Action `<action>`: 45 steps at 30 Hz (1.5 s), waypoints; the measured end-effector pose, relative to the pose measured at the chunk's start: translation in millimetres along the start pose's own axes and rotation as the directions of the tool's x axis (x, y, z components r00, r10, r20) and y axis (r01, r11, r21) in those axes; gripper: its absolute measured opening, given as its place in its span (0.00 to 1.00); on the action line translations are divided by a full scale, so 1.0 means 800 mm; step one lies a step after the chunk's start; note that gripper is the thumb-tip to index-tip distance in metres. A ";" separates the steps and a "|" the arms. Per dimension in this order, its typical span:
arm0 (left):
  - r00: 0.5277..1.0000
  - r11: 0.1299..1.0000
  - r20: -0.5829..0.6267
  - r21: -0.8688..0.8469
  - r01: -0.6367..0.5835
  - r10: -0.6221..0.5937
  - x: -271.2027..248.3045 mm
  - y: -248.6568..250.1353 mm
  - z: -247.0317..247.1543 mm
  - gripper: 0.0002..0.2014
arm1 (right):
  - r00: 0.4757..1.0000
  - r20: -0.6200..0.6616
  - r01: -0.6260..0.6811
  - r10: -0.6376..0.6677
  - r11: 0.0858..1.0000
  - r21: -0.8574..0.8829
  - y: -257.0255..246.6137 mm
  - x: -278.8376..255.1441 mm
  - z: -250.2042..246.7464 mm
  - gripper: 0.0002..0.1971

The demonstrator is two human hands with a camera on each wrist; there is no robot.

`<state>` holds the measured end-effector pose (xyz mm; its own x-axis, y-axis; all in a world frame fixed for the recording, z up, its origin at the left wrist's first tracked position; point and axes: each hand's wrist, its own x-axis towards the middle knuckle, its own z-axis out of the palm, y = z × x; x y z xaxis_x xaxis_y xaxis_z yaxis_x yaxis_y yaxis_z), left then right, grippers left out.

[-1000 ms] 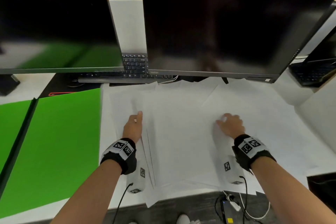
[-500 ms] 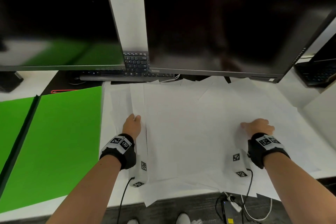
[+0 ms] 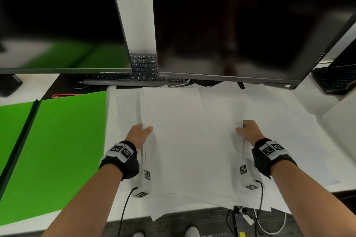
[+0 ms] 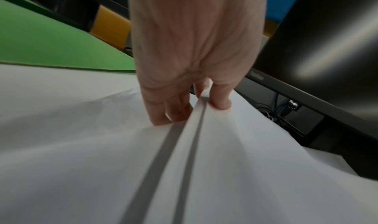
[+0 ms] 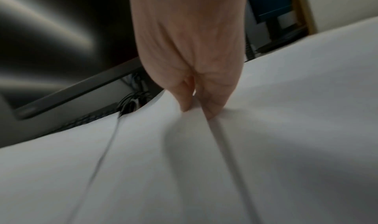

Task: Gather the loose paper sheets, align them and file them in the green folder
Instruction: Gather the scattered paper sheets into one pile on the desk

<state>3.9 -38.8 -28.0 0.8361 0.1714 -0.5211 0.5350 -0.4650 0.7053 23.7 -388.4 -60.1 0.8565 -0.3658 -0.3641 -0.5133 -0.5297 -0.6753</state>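
Pinching the sheets [image 3: 190,140] at both side edges: left hand [image 3: 139,135] at the 9 o'clock edge, right hand [image 3: 250,132] at the 3 o'clock edge. Left wrist view: thumb on top of the paper, fingers [image 4: 163,112] curled beneath, two or three sheet edges running between them. Right wrist view: thumb and fingers [image 5: 212,107] closed on a raised paper edge; the frame is blurred, so how many sheets are caught cannot be told.

Sheets lie overlapped and askew on the white tabletop [image 3: 32,86], not squared; lower corners hang past the near edge at 6 o'clock. More sheets fan toward 2 o'clock, beyond the right hand.

Folder [image 3: 57,150], green, lies open and flat at 9 o'clock of the sheets, just beside them, with its dark spine toward the far left.

Two dark monitors [image 3: 240,25] stand at 12 o'clock, their lower edges above the far ends of the sheets. Keyboard [image 3: 143,65] shows in the gap between them. Laptop [image 3: 335,81] at 2 o'clock.
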 end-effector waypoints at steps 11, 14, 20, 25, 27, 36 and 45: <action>0.996 0.988 -0.051 -0.135 -0.077 0.070 0.006 -0.008 0.023 0.18 | 0.984 0.097 0.124 -0.150 0.964 0.234 -0.046 -0.025 0.050 0.25; 0.997 0.971 -0.075 -0.237 -0.022 0.004 0.011 -0.021 0.009 0.21 | 0.990 -0.135 0.035 -0.038 0.999 -0.028 -0.026 -0.007 0.005 0.23; 0.992 0.949 -0.102 -0.311 0.040 -0.076 0.016 -0.022 0.006 0.25 | 0.962 -0.209 -0.223 0.176 0.947 -0.233 0.001 0.010 -0.043 0.39; 0.989 0.946 -0.115 -0.320 0.053 -0.094 0.018 -0.017 0.013 0.26 | 0.992 -0.097 -0.103 0.080 0.961 -0.255 0.004 0.022 -0.037 0.32; 0.986 0.946 -0.128 -0.317 0.065 -0.110 0.016 -0.018 0.014 0.29 | 0.996 -0.072 -0.057 0.044 0.979 -0.195 0.006 0.024 -0.032 0.25; 0.996 0.879 0.049 -0.469 0.087 -0.072 0.019 -0.023 -0.003 0.19 | 0.993 -0.115 0.011 0.003 0.992 0.124 0.013 0.015 -0.036 0.05; 0.997 0.945 0.067 -0.325 0.045 -0.025 0.007 0.004 0.028 0.23 | 0.986 0.163 -0.013 -0.020 0.980 0.198 -0.028 -0.029 0.019 0.23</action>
<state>7.5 -58.7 -39.6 0.8126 0.1242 -0.5695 0.5827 -0.1496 0.7988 16.1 -356.0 -46.4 0.8638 -0.2254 -0.4506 -0.5037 -0.3632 -0.7838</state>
